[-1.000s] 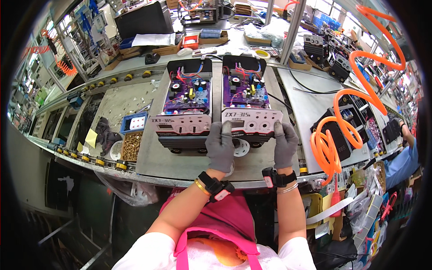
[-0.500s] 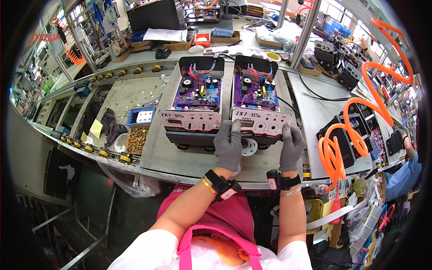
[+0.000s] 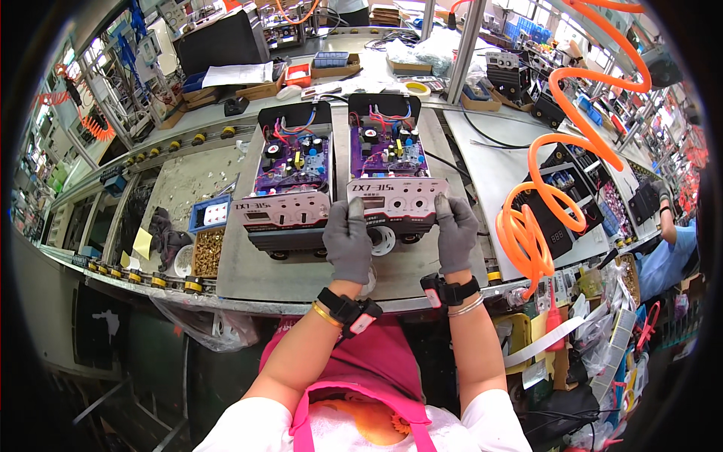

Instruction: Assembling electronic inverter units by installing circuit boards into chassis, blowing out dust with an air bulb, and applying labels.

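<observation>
Compared with the 2 earlier pictures, the head view is shifting, and the whole scene is lying further left in it; the grip itself is showing no clear change. The left hand (image 3: 349, 241) is clamping the left end of the white front panel (image 3: 407, 190), its thumb lying on the face, and the right hand (image 3: 457, 235) is clamping the right end near the upper corner; the fingertips behind the panel are not showing. The panel is standing at the near end of the right-side unit (image 3: 385, 151), whose purple circuit board and wiring are lying exposed. The left-side unit (image 3: 297, 162) is standing just beside it on the grey desk (image 3: 294, 282), likewise uncovered, with neither hand gripping it. The panel is not visibly moving against its case across the 3 pictures, so in this inspector's judgement the work is pausing at a holding or aligning stage rather than advancing. Whether the panel is sitting fully home, or any fastener is securing it, the view is not revealing.
</observation>
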